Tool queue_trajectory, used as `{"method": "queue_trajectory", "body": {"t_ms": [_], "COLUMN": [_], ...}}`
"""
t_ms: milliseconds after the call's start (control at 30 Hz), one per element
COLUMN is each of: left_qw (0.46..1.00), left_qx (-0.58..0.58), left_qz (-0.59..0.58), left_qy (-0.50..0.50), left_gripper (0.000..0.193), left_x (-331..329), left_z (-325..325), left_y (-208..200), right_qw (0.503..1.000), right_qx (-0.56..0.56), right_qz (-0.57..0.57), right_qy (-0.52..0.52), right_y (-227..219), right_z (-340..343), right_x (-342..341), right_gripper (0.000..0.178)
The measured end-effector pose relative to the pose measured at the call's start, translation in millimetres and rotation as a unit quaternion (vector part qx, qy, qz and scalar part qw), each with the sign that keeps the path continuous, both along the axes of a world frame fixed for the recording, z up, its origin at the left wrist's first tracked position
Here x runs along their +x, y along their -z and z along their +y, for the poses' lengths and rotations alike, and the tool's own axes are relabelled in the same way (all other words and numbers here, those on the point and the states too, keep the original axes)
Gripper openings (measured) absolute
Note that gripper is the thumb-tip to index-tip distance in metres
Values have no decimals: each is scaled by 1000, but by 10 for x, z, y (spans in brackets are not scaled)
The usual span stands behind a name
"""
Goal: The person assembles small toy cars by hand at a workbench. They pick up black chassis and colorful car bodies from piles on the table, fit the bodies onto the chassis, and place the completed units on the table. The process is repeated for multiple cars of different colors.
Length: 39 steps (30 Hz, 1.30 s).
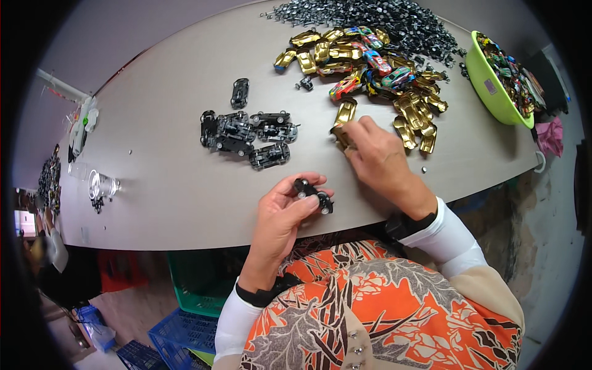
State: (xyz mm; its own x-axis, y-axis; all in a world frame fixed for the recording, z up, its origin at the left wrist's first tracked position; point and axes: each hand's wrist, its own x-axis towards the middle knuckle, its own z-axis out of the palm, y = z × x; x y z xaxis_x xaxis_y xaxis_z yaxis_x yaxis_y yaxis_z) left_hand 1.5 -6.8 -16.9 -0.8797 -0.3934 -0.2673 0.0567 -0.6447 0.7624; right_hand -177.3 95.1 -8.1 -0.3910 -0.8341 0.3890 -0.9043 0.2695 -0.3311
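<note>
My left hand (277, 213) is closed around a black toy car chassis (322, 198), held wheels showing above the table's near edge, with the thumb pressed on it. The fingers of my right hand (381, 159) pinch a gold toy car shell (338, 137) on the tabletop. Just beyond it, another gold car shell (346, 111) touches or nearly touches it. Ahead and to the left lies a cluster of black chassis (235, 127), several with wheels up; a single black chassis (240, 93) rests apart behind them.
Gold and coloured car shells (376, 68) are heaped at the far right, before a big pile of small wheel parts (370, 15). A lime green basin (493, 83) of toy cars stands right. A clear cup (102, 185) is at left; another person's arm (57, 246) shows beyond. Crates (185, 336) sit below.
</note>
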Motion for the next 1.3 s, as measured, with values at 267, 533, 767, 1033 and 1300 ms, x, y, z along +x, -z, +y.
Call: {"method": "queue_trajectory", "body": {"t_ms": [267,533,767,1033,1300], "left_qw": [1000,995,994,999,998], "left_qx": [12,83,89,-15,-32], "left_qz": [-9,54,63,44,53], "left_qy": [-23,14,27,-24,-27], "left_gripper": [34,34,38,38,38], "left_x": [-30,22,29,7,17], "left_z": [-9,-43,-17,78,113], "left_y": [71,87,108,56,-23], "right_qw": [982,732,746,882,743], "right_qx": [-59,-25,-13,-15,-10], "right_qz": [-138,-672,-660,-454,-648], "right_qy": [-112,-108,-90,-126,-169], "right_y": [35,29,-66,-18,55], "right_z": [50,158,189,189,204], "right_x": [347,292,332,370,283], "right_gripper": [19,23,48,51,51]}}
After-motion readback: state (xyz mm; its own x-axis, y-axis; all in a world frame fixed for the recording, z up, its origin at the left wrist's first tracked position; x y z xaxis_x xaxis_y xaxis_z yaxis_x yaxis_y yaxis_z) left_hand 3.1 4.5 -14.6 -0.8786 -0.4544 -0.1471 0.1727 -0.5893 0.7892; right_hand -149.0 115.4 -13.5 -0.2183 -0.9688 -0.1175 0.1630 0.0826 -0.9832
